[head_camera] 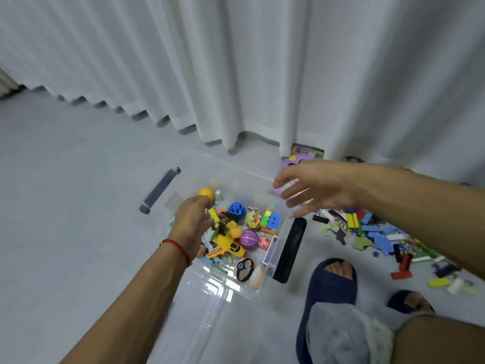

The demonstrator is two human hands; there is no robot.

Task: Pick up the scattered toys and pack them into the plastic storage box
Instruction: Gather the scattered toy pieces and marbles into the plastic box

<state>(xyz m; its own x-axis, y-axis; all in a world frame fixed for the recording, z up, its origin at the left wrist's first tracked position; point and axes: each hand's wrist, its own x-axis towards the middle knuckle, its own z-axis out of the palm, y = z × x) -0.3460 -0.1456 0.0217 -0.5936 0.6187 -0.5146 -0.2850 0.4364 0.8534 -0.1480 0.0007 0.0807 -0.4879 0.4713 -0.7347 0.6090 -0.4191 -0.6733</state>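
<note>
My left hand (pixel 191 222), fingers curled loosely and gripping nothing I can make out, hovers over the clear storage box (pixel 223 290) on the floor (pixel 78 193), just beside a yellow ball (pixel 206 193). The box's long axis runs from me toward the curtain (pixel 236 74). My right hand (pixel 315 187), spread open and empty, hangs above its right wall. Scattered toys (pixel 380 235) lie beyond, beneath my right forearm.

A storage box (pixel 210 287) is set on the floor (pixel 65 206) before a curtain (pixel 236 61). Balls, a cube (pixel 271 222) and a toy plane (pixel 227 248) are piled in it. More toys (pixel 380 237) are scattered to its right.
</note>
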